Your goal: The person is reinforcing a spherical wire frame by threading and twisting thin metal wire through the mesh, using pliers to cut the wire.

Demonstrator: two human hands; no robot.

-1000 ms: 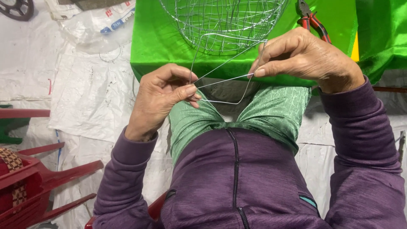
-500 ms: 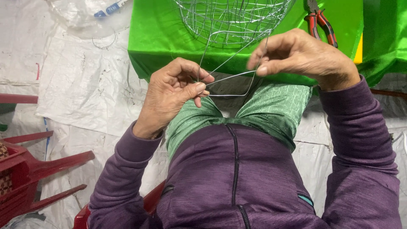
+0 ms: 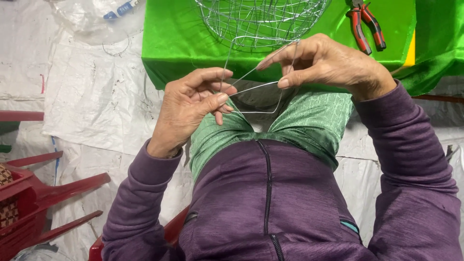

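Pinching a bent wire (image 3: 251,89), left hand (image 3: 186,108) and right hand (image 3: 328,63) each keep a clamped grip.

Soft, even light falls on my view, bright without harsh glare. My hands (image 3: 261,92) cast only faint shadows onto my lap. The green table (image 3: 174,43) looks vividly saturated. Everything is sharp, with slight wide-angle stretching toward the edges.
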